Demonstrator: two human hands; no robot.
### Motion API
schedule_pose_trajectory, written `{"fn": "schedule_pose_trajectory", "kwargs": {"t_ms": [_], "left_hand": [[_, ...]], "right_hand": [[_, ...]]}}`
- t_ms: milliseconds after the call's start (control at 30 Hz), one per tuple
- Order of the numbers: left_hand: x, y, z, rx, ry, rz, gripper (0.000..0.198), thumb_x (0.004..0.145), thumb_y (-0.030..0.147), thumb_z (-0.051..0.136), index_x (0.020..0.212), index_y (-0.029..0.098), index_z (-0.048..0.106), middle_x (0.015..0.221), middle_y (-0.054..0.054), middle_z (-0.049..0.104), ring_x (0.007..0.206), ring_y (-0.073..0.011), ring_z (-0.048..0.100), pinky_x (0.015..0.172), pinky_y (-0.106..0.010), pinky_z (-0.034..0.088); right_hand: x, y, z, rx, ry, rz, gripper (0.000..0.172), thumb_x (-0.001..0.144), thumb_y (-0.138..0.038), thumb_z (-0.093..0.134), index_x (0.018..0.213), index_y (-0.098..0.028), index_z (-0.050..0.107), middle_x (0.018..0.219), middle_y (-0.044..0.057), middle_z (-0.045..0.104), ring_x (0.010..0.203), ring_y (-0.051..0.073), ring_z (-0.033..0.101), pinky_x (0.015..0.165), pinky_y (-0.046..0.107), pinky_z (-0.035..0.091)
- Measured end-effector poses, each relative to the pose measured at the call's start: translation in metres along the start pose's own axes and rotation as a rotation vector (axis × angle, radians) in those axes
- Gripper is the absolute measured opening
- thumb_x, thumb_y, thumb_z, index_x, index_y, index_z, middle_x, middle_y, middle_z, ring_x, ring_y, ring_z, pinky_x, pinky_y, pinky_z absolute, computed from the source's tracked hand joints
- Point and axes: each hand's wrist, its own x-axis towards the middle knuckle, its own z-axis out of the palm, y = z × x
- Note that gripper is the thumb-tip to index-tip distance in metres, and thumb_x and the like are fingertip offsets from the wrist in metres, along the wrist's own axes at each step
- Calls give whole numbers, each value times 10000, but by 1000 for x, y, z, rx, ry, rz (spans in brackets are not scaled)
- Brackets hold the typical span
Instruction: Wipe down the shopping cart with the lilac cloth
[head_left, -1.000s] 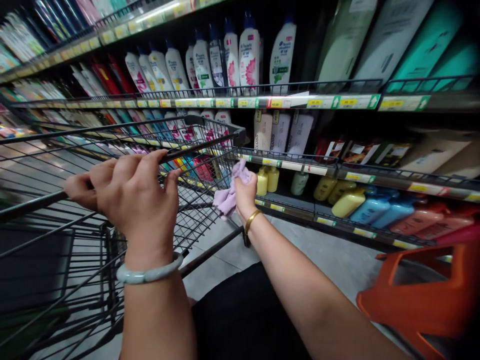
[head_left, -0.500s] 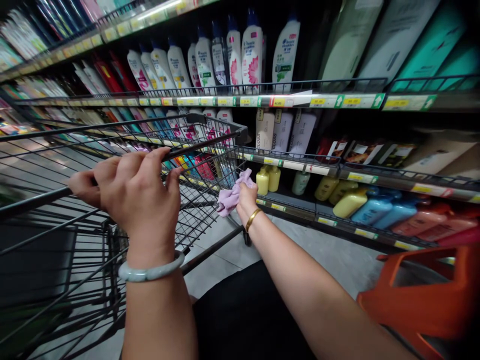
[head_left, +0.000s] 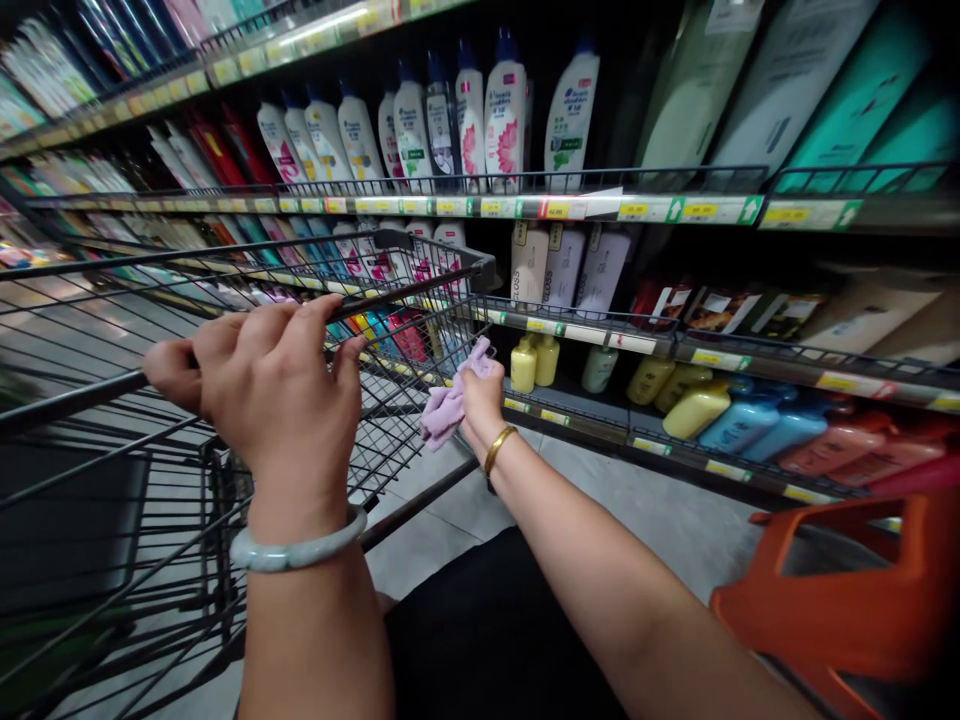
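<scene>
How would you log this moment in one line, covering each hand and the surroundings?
left hand: gripping cart rail | right hand: holding bunched lilac cloth | surroundings: shelved bottles ahead, orange stool at right

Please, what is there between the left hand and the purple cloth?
In the head view, the shopping cart's wire mesh lies between the left hand and the purple cloth.

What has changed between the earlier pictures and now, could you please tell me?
The right hand, holding the purple cloth, has shifted slightly left and down in view. Nothing was taken hold of or let go. The left hand stays on the cart rail.
</scene>
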Motion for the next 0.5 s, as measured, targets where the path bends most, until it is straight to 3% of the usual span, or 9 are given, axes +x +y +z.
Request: {"fn": "schedule_pose_trajectory", "kwargs": {"t_ms": [100, 267, 367, 500], "left_hand": [[-1, 1, -3, 127, 9, 41, 570, 942, 642, 438, 1379, 348, 656, 1358, -141, 662, 1378, -423, 414, 1037, -721, 108], [-1, -5, 1, 184, 88, 27, 498, 934, 567, 551, 1332, 317, 717, 1252, -113, 719, 1310, -400, 474, 1140, -667, 149], [-2, -6, 1, 163, 74, 63, 454, 937, 505, 592, 1353, 360, 701, 1265, -76, 711, 1322, -395, 471, 1167, -648, 151], [-5, -4, -7, 132, 130, 93, 429, 930, 441, 636, 1333, 323, 720, 1301, -64, 710, 1310, -355, 523, 1190, -597, 217]], "right_hand": [[-11, -33, 13, -6, -47, -32, 352, 775, -209, 624, 1113, -222, 528, 1067, 26, 683, 922, 147, 673, 836, 302, 598], [-46, -100, 34, -46, -312, -447, 391, 868, -219, 640, 1238, -256, 520, 1248, 74, 644, 1144, 197, 651, 1051, 406, 558], [-58, -99, 33, -184, -302, -575, 374, 833, -145, 620, 1179, -263, 544, 1242, 82, 619, 1227, 224, 597, 1141, 459, 493], [-50, -68, 25, -217, -196, -471, 381, 797, -126, 610, 1156, -238, 551, 1226, 89, 612, 1196, 225, 592, 1123, 468, 490]]}}
